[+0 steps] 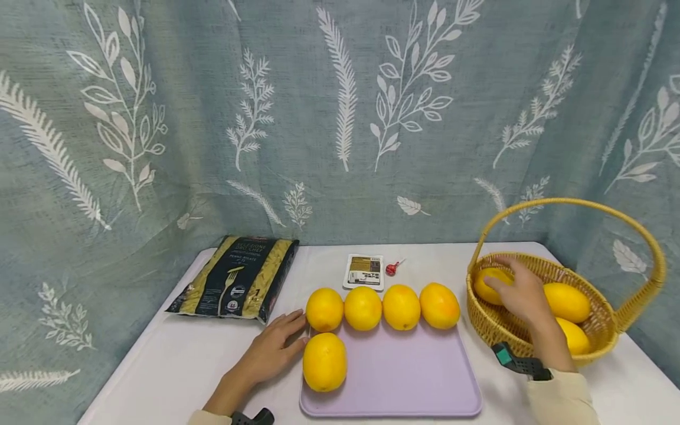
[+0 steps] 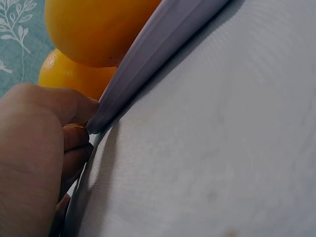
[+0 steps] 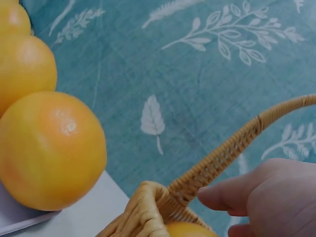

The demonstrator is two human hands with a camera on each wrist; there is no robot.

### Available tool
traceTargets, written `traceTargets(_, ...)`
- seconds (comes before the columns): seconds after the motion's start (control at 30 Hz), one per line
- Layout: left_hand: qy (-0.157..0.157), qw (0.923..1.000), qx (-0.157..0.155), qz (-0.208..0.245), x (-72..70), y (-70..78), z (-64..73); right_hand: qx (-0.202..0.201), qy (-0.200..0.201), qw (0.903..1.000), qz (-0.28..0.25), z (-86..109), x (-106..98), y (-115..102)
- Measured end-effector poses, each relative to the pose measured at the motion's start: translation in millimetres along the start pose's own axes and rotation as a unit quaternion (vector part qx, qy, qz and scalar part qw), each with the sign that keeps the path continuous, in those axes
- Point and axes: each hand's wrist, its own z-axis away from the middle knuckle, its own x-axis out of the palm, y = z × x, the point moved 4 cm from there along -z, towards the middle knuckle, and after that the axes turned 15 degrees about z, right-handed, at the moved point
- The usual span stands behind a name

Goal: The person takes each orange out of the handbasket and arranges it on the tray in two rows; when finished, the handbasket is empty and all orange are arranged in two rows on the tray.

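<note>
Several yellow-orange oranges point(image 1: 363, 309) line the far edge of a lilac tray point(image 1: 404, 372), and another orange point(image 1: 324, 362) sits at its left side. My left hand point(image 1: 271, 348) rests by the tray's left edge, its fingertips right at the rim beside the oranges. In the left wrist view, the thumb point(image 2: 81, 106) meets the tray rim. My right hand point(image 1: 523, 292) reaches into a wicker basket point(image 1: 483, 316), fingers spread over an orange point(image 1: 489, 285) at its left end. The right wrist view shows the thumb point(image 3: 217, 197) a little above that orange point(image 3: 190, 230).
Two more oranges point(image 1: 567, 302) lie in the basket's right side, under its tall arched handle point(image 1: 574, 203). A pasta bag point(image 1: 236, 277) lies at the back left. Behind the tray are a small flat packet point(image 1: 364, 271) and a red lollipop point(image 1: 392, 269). A leaf-patterned curtain point(image 1: 297, 118) hangs behind.
</note>
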Motion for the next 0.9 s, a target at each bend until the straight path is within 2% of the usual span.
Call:
traceTargets(0.17, -0.013, 0.9999, 0.009, 0.004, 3.6, 1.9, -2.6, -0.016, -0.023, 0.9987, 0.042, 0.0, 3.3, 9.0)
traceTargets(0.3, -0.002, 1.0000, 0.002, -0.004, -0.3, 0.1, 0.3, -0.035, -0.026, 0.9977, 0.051, -4.4, 8.6, 7.1)
traceTargets(0.67, -0.012, 0.9998, -0.016, -0.008, -0.9, -1.5, -1.1, -0.009, -0.025, 0.9967, 0.076, -2.8, 12.3, 11.8)
traceTargets(0.9, -0.009, 0.9999, -0.011, -0.005, -1.0, -1.1, -0.6, -0.024, -0.012, 0.9960, 0.085, -4.7, 11.8, 10.4)
